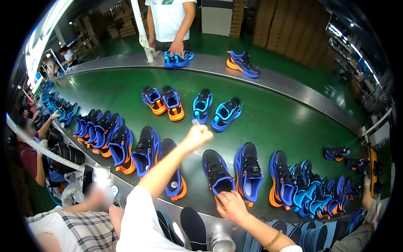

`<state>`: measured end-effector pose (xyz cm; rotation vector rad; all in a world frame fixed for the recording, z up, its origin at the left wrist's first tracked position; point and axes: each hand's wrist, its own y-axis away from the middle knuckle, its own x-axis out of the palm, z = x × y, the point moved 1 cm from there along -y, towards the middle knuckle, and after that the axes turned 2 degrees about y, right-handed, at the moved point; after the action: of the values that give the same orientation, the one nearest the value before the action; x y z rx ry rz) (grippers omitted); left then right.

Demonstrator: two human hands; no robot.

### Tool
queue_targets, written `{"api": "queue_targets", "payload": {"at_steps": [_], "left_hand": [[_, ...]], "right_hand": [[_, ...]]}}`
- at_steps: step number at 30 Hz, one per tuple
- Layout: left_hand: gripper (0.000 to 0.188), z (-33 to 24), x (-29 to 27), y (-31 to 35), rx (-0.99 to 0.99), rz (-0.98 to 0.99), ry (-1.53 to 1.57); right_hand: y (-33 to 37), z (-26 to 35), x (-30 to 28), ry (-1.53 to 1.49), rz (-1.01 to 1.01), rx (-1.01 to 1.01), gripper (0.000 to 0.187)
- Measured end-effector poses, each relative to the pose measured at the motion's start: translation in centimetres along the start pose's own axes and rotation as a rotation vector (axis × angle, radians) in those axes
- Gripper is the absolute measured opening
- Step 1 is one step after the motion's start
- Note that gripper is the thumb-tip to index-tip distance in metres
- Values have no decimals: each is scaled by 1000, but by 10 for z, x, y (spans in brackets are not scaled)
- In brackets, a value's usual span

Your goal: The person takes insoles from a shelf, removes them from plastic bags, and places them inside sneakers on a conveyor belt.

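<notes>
Blk/blue shoe [215, 167] in R hand [232, 206] grip; L hand [198, 137] fisted, contents unclear; wht label [174, 184] nearby, illegible.

A white-shirted person [170, 19] stands at the far edge of the green conveyor [302, 126]; brown cartons [289, 31] rise beyond.

black-and-purple sneakers [249, 168], bright blue shoes [227, 114], green belt [294, 130], plaid garment [90, 229]

The right hand [230, 206] is touching the opening of a black-and-blue shoe [215, 166]; a matching shoe [249, 166] is resting ahead and right of it. The left hand [197, 137] is curling just below a blue pair [203, 103]; an orange-soled pair [171, 101] is standing beyond it, leftward.
</notes>
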<state>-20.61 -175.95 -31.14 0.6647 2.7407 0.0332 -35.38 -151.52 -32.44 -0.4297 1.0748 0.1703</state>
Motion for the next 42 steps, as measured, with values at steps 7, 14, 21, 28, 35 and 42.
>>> {"api": "queue_targets", "payload": {"at_steps": [7, 14, 21, 28, 35, 42], "left_hand": [[63, 58, -35, -80, -128, -245, -657], [42, 89, -32, -84, 56, -190, -887], [33, 106, -36, -55, 190, -21, -953], [32, 84, -45, -60, 192, -15, -832], [45, 108, -182, -74, -279, -880, -363], [44, 141, -185, -85, -396, -597, -604]], "right_hand": [[-142, -72, -10, -21, -132, 171, 43], [-237, -142, 56, -121, 256, 740, 59], [-197, -116, 101, -93, 114, 524, 49], [-200, -120, 79, -110, 164, 560, 64], [-129, -45, -10, -300, 379, 96, 55], [-50, 1, -4, 17, 393, -55, 50]]}}
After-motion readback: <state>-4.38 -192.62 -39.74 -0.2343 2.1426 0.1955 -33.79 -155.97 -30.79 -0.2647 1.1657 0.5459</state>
